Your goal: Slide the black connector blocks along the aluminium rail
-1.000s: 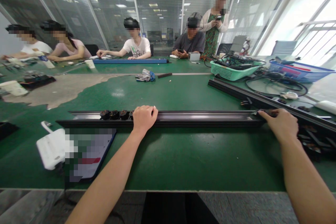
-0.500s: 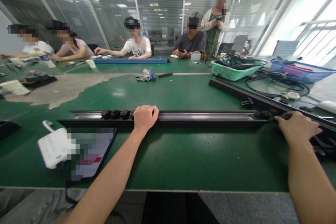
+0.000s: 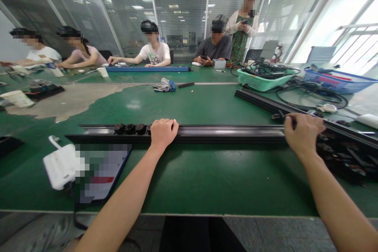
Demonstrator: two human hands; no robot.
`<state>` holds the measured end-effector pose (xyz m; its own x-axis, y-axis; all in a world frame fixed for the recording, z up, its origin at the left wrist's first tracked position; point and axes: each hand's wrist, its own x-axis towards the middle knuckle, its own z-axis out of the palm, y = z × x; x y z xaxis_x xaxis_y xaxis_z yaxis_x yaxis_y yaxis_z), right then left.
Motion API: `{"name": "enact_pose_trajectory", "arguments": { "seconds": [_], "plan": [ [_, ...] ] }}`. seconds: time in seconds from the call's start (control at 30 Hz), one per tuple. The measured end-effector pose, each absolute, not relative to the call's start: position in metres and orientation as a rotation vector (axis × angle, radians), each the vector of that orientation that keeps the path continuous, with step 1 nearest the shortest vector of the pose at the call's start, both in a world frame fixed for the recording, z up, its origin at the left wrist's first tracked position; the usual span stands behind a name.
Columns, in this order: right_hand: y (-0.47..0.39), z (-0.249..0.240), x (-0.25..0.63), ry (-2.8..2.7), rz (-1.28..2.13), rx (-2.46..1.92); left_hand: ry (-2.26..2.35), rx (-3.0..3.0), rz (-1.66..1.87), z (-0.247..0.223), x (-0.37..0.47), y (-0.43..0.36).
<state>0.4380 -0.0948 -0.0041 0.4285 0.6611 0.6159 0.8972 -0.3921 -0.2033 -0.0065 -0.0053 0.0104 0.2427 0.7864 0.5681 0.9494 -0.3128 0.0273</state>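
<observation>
A long black rail (image 3: 230, 131) with a shiny inner channel lies across the green table. Several round dark parts (image 3: 129, 128) sit in its channel toward the left. My left hand (image 3: 163, 134) is closed around the rail just right of those parts. Over the rail's right end is my right hand (image 3: 304, 134), fingers curled; what they hold, if anything, is hidden. Beside it, a pile of black parts (image 3: 347, 159) lies on the right. A second black rail (image 3: 262, 104) runs diagonally behind my right hand.
A white device (image 3: 60, 167) and a flat dark-edged tablet-like object (image 3: 103, 181) lie left of my left forearm. A green basket (image 3: 256, 80) of cables and a blue basket (image 3: 339, 80) stand back right. Crumpled cloth (image 3: 164, 85) lies mid-table. Several people are across the table.
My right hand has moved left from beyond the rail's right end to over that end, uncovering more of the black parts pile. My left hand and the rail have stayed in place.
</observation>
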Motion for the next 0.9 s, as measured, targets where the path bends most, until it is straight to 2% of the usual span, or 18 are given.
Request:
{"name": "enact_pose_trajectory", "arguments": {
  "seconds": [0.07, 0.23, 0.33, 0.63, 0.9],
  "plan": [
    [-0.092, 0.002, 0.399, -1.513, -0.579, -1.947, -1.597, -2.19, -0.705, 0.011, -0.006, -0.006],
    [-0.09, 0.011, 0.308, -2.157, -0.256, -1.403, -1.584, -2.204, -0.688, 0.012, -0.007, -0.008],
    [-0.085, 0.013, 0.259, -2.333, -0.149, -1.216, -1.58, -2.196, -0.703, 0.015, -0.007, -0.011],
    [-0.047, 0.022, 0.131, -2.362, -0.172, -1.191, -1.602, -2.08, -0.711, 0.029, -0.018, -0.015],
    [-0.023, 0.006, 0.101, -2.297, 0.07, -1.159, -1.842, -1.866, -0.873, 0.019, -0.039, -0.002]
  ]
}}
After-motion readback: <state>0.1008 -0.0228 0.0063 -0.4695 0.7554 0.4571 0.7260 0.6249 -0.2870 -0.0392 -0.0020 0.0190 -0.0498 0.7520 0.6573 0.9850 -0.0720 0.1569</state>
